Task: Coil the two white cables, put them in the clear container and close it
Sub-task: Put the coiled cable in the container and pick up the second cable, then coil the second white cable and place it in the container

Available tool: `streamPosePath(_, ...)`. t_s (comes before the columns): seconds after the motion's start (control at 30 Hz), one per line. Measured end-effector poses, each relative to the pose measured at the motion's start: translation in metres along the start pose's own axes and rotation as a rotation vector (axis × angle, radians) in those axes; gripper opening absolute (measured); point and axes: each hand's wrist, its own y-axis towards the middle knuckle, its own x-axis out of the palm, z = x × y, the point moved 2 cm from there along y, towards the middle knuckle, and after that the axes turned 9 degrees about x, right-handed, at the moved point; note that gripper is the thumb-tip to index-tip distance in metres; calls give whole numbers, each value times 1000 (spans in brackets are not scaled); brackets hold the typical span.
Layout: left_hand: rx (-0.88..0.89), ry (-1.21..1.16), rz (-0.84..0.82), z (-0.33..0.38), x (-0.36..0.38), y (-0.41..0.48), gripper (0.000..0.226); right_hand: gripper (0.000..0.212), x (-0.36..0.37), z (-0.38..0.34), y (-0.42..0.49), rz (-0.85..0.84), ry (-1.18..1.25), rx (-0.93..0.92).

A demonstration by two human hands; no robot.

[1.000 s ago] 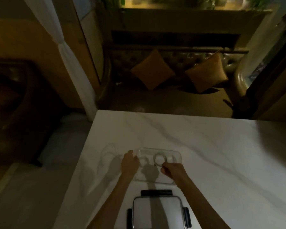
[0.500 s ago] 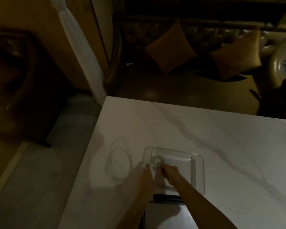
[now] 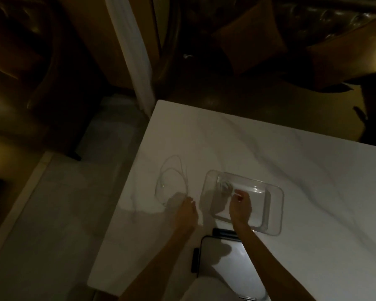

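Dim light. Clear container sits at frame centre on the white marble table, a coiled cable in its upper-left corner. Right hand hovers inside, fingers curled; grip unclear. Left hand reaches toward the loose cable left of the container, fingers loosely extended. Lid lies below, partly covered by the right forearm.

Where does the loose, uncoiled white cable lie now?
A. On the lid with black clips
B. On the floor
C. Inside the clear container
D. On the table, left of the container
D: the loose cable lies in wide loops on the table, left of the container, with the left hand at its near end.
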Motion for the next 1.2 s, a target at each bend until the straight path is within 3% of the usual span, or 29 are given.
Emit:
streamPosePath(0.07, -43, 127, 14, -19, -19, 1, 22, 12, 9, -13, -36, -23, -26, -312)
streamPosePath(0.13, -21, 259, 38, -52, -29, 2, 28, 13, 37, -12, -53, -220, -190, -450)
streamPosePath(0.27, 154, 410, -148, -96, -38, 18, 34, 28, 108, 12, -58, -500, -639, -435)
streamPosePath(0.4, 278, 555, -341, -113, -46, 42, 38, 41, 155, 33, -61, -575, -921, -477)
streamPosePath(0.6, 425, 614, -514, -102, -71, 51, 41, 28, 167, 34, -70, -443, -1032, -537)
streamPosePath(0.73, 466, 403, -532, -92, -96, 43, 31, 23, 142, 11, -79, -456, -1011, -638)
streamPosePath(0.87, 461, 6, -461, -63, -133, 29, 23, 19, 103, -20, -102, -420, -864, -829)
streamPosePath(0.97, 459, -251, -382, -25, -160, 14, 21, 28, 72, -54, -121, -309, -739, -907)
streamPosePath(1.07, 564, -294, -256, 26, -192, -6, 23, 36, 33, -94, -144, -142, -667, -1043)
streamPosePath(1.2, 818, -124, -18, 103, -244, -40, 26, 47, -25, -149, -185, 33, -696, -1253)
